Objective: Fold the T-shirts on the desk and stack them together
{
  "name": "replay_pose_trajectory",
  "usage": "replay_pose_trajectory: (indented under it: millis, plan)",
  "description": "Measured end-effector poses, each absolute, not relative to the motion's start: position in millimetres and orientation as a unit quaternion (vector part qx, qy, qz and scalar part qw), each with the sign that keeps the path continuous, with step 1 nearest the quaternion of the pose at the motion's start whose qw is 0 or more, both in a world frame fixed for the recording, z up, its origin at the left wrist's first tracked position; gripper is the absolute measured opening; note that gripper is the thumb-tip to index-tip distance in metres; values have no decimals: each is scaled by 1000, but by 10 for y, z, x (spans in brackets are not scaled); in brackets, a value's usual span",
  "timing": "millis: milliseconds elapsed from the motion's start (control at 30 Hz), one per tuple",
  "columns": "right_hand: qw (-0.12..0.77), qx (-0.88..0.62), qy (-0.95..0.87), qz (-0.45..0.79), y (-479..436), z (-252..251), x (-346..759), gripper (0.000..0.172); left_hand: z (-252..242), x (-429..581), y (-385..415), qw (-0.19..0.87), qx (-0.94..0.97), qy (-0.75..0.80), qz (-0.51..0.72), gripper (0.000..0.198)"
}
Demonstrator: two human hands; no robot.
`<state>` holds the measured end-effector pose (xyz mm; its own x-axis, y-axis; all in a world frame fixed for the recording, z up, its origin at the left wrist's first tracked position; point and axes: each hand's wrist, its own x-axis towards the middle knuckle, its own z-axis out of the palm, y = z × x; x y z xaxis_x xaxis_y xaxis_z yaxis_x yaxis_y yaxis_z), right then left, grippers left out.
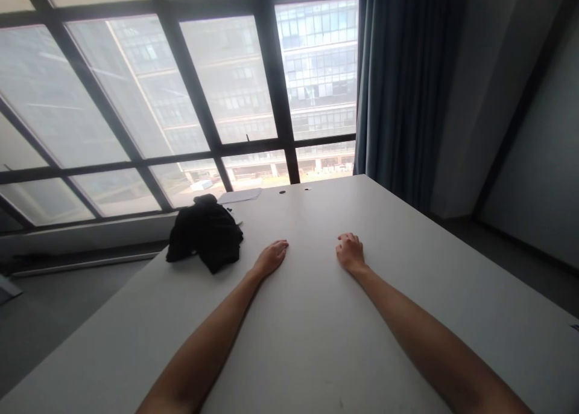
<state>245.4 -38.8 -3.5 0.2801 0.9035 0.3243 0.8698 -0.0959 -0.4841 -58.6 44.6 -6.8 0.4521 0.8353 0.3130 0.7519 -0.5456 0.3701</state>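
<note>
My left hand (pixel 272 257) lies on the white table (pixel 307 329), its fingers stretched forward and nothing in it. To its left is a crumpled black cloth (pixel 205 233), perhaps a garment, a short distance away and not touching the hand. My right hand (pixel 350 251) rests on the table across from the left one. Its fingers are loosely bent and a little apart, and no object shows in them. Bare tabletop lies between the two hands.
Behind the cloth lies a white sheet (pixel 239 195), with a small dark round spot (pixel 282 192) near the table's far edge. Large framed windows (pixel 226 76) stand beyond the table. A dark blue curtain (pixel 402 100) hangs at the right.
</note>
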Motion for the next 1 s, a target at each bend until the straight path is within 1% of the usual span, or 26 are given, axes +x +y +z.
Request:
replay_pose_trajectory:
  millis: [100, 333, 500, 1000]
  plan:
    - [289, -742, -605, 18, -365, -79, 2455, 38, -78, -590, 449, 90, 845, 469, 239, 39]
    - [258, -738, -623, 17, -312, -131, 2456, 34, -81, -583, 445, 89, 845, 471, 238, 38]
    - [254, -738, -625, 0, -310, -143, 2452, 33, -89, -584, 453, 76, 853, 458, 237, 38]
    - [231, -734, -638, 17, -420, -33, 2428, 34, -93, -566, 463, 69, 853, 461, 233, 38]
